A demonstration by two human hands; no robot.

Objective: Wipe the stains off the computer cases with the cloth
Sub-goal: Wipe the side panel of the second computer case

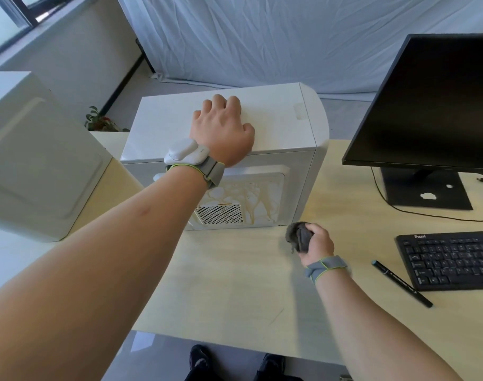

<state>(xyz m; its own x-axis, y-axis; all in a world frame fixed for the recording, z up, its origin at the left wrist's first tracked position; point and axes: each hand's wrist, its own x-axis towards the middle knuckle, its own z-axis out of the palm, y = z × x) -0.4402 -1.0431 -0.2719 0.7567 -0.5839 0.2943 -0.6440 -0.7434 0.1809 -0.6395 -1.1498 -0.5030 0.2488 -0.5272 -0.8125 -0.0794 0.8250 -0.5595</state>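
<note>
Person steadying a stained white computer case [276, 127] on a table [235, 284].
Left hand [224, 130] rests flat on top, fingers relaxed; right hand [316, 242] fingers grip a balled grey cloth [298, 237].

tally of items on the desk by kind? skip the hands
Computer cases: 2 (stained case, second case)
Cloth: 1, gripped in the right hand
Monitor: 1
Keyboard: 1
Pen: 1
Total: 6

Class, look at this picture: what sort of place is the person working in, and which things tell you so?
Probably an office or computer workroom. On the pale desk stand a black monitor and a black keyboard, with a white computer case under the left hand.
</note>
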